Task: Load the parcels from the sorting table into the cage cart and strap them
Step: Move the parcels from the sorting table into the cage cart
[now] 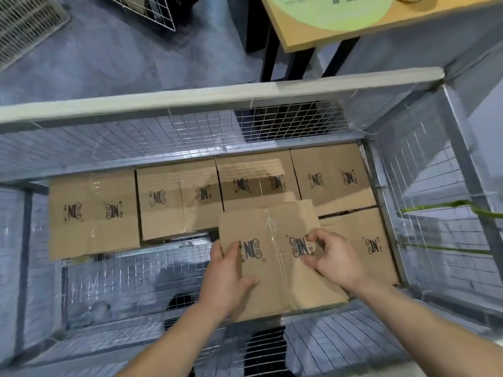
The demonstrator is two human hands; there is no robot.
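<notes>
In the cage cart [190, 99], hands [227, 278] [333, 258] hold a parcel [272, 292], long axis pointing away.

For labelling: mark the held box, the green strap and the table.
held box [275, 278]: head view, top face by the tape seam.
green strap [446, 204]: head view, stretch at far right.
table [294, 31]: head view, bare corner.

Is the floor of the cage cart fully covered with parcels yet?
No, bare mesh floor shows in the cage cart beside the parcel that the left hand and right hand hold.
</notes>
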